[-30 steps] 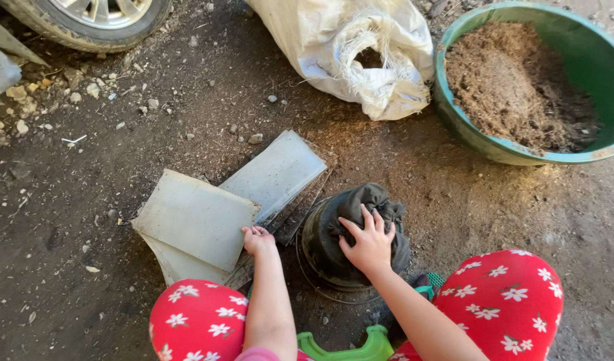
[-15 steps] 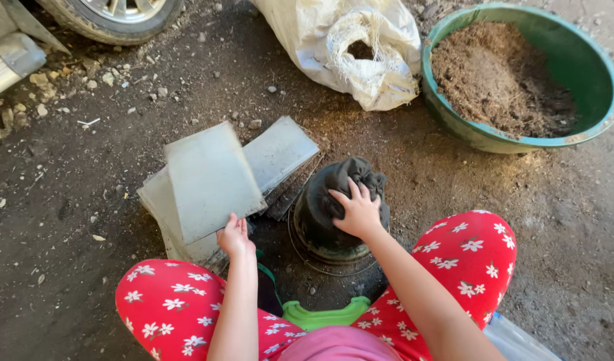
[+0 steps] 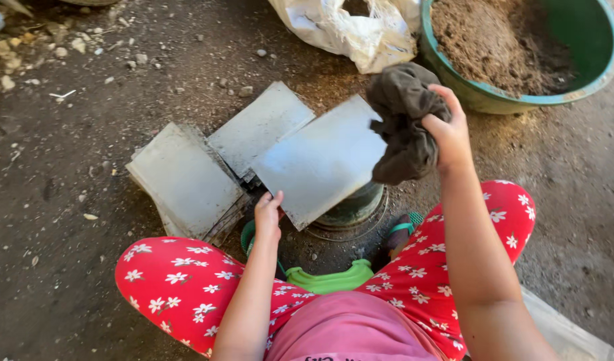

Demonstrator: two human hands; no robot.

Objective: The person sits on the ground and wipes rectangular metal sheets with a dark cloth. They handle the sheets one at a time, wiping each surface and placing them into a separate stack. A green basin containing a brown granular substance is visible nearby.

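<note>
At the far left of the frame lies bare dirt ground, dark and packed, with small stones scattered toward the upper left corner. Just right of that, in the middle left, a stack of flat grey square tiles rests on the ground, and a second grey tile lies beside it, overlapped at its lower right corner by the plate in hand. Below these, the person's left knee in red trousers with white flowers fills the lower left.

The left hand sits at the centre of the frame, its fingers closed in a pinch on the lower left edge of a grey square plate, which is tilted up and held over a round metal mould standing on the ground. Only the lower rim of that mould shows beneath the plate. A green plastic stool peeks out between the knees.

Right of centre, the right hand is raised, fingers curled tight around a dark brown cloth that hangs bunched in front of the plate's right edge. Above, a crumpled white sack lies at the top centre, and a green basin filled with brown soil occupies the upper right.
</note>
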